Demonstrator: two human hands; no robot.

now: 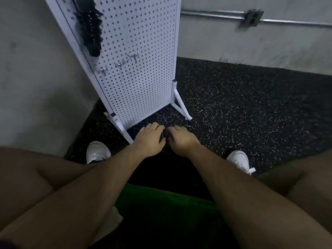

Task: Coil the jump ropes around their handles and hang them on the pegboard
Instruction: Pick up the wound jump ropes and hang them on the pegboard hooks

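Person crouched low, facing a white perforated metal pegboard (143, 69) on angled white feet, set on a black rubber floor flecked with white (251, 105). Both bare forearms reached down between the knees.

Left hand (148, 139) and right hand (181, 141) were just beside each other, low over the floor in front of the board's base. Backs of both hands faced up, fingers bent downward, thumbs turned inward toward one another. A dark patch sat between them; too murky against the floor to tell whether either hand gripped anything.

One black coiled jump rope (88, 27) hung on the board's upper left side, well apart from the hands. Below it, bare metal hooks (126, 60) stuck out at mid-height.

White sneakers (98, 152) were planted on either side of the arms. Grey concrete wall (36, 87) at left; a metal conduit (215, 15) with an outlet box (252, 17) ran along the far wall.
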